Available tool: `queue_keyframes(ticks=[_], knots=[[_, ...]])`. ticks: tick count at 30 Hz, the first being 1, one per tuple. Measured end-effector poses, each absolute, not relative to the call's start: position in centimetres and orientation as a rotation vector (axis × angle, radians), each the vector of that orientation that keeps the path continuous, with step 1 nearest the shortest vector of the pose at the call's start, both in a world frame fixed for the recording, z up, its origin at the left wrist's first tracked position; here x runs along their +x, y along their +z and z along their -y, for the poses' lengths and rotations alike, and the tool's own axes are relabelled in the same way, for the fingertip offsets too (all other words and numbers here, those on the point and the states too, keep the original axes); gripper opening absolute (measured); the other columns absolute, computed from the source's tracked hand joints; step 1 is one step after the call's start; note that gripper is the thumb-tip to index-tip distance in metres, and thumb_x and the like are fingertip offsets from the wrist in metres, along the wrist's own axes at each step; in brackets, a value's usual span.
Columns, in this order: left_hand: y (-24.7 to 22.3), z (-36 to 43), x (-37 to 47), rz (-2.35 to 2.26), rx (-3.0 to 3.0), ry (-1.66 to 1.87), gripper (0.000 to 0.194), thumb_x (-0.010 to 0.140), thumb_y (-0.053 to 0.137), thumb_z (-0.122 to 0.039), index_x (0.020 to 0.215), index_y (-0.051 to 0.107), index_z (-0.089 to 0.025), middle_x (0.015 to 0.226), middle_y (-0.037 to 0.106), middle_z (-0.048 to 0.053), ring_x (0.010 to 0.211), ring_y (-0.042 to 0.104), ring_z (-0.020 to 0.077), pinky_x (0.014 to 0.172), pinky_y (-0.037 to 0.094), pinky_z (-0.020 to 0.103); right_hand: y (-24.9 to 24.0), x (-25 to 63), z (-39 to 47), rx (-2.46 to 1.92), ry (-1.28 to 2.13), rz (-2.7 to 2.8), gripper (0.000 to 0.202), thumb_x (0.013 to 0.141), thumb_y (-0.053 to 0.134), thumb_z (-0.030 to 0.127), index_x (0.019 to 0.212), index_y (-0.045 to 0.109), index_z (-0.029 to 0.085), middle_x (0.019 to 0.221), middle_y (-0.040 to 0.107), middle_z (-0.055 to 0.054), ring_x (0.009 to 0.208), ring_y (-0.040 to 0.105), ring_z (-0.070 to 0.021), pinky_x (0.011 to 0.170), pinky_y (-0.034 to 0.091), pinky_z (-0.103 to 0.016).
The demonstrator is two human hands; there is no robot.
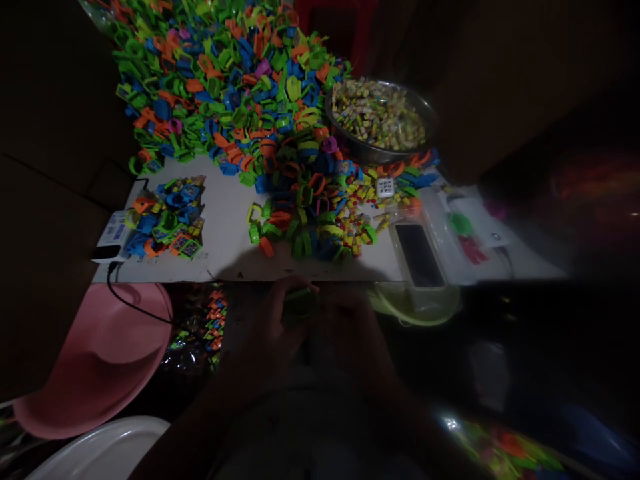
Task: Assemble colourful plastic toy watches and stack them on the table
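My left hand (281,320) is in shadow just below the table's front edge, its fingers closed around a dark green plastic toy watch (300,305). Close beside it on the right is my right hand (353,323), dim and smeared, so its fingers and anything in them cannot be made out. Beyond both hands on the white table (225,213) lie loose toy watches (300,227) in green, orange and blue. Small yellow and red pieces (357,213) are scattered against them on the right.
A large heap of toy watches (225,93) fills the back. Right of it stands a metal bowl (380,157) of small pieces. A smaller pile (167,217) lies left. A phone-like device (420,255) overhangs the front edge. Below left is a pink basin (125,327).
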State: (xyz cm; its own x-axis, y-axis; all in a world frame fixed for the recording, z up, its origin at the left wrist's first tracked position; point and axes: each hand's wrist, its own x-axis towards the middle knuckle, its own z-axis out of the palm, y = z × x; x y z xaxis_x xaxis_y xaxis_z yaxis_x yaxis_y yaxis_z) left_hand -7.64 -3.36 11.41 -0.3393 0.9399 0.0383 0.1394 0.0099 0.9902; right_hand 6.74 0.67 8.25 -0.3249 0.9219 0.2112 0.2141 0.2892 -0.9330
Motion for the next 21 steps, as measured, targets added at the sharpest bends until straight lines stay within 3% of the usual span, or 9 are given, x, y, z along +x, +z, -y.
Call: queue_keyframes(ticks=[5,13,17,21], knots=[[10.9,3.6,-8.2,-1.543,1.278,1.375,0.036,0.075,0.066,-0.007,0.106,0.060,-0.024,0.105,0.069,0.003,0.098,0.065,0.0170,0.088,0.052,0.027,8.4,6.7,-0.7,-1.043,0.963,1.795,0.006,0.091,0.054,0.023,0.094,0.058,0.024,0.088,0.067,-0.002,0.078,0.063,-0.0148,0.067,0.051,-0.025],[11.1,3.7,-8.1,-1.552,1.253,1.378,0.035,0.076,0.063,-0.007,0.105,0.058,-0.024,0.106,0.069,0.002,0.100,0.065,0.0174,0.089,0.051,0.029,8.5,6.8,-1.3,-1.060,0.949,1.993,0.012,0.094,0.045,0.021,0.093,0.057,0.023,0.090,0.064,-0.004,0.080,0.060,-0.0164,0.069,0.046,-0.027],[10.9,3.4,-8.6,-1.529,1.104,1.302,0.036,0.074,0.068,-0.017,0.107,0.053,-0.023,0.100,0.069,0.002,0.090,0.067,0.0164,0.080,0.053,0.027,8.5,6.9,-2.0,-1.033,0.795,2.396,0.009,0.085,0.052,0.016,0.090,0.058,0.020,0.087,0.064,-0.006,0.080,0.058,-0.0189,0.065,0.039,-0.028],[9.9,3.2,-9.4,-1.457,1.007,1.075,0.054,0.072,0.072,-0.032,0.119,0.047,-0.022,0.095,0.070,0.004,0.080,0.068,0.0172,0.071,0.053,0.028,8.7,6.7,-2.2,-1.129,0.598,2.733,0.009,0.083,0.054,0.022,0.075,0.059,0.020,0.067,0.062,-0.004,0.061,0.053,-0.0171,0.053,0.021,-0.030]])
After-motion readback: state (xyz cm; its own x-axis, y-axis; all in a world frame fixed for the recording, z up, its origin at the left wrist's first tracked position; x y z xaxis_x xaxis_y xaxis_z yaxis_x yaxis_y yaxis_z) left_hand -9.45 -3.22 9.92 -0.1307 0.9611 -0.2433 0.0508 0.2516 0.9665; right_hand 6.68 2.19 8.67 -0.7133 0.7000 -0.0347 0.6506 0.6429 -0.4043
